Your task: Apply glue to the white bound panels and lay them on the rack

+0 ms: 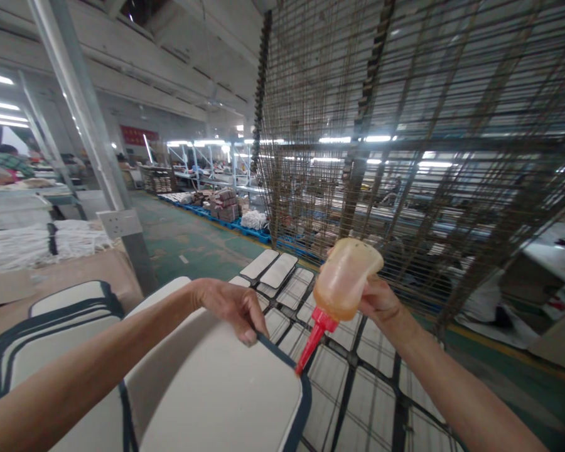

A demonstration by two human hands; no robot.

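Note:
My left hand is closed on the far edge of a large white panel with a dark blue border, thumb on top and fingers curled over the rim. In my right hand is a squeeze bottle of translucent plastic, tipped upside down with amber liquid inside. Its red nozzle points down, and the tip meets the panel near its rounded right corner, where the white face joins the blue border. The bottle hides part of my right fingers.
Stacked blue-edged panels lie to the left. Beyond my hands, several white pieces rest on a wire rack. Tall wire racks rise at the right. A metal post stands at the left, near a green floor.

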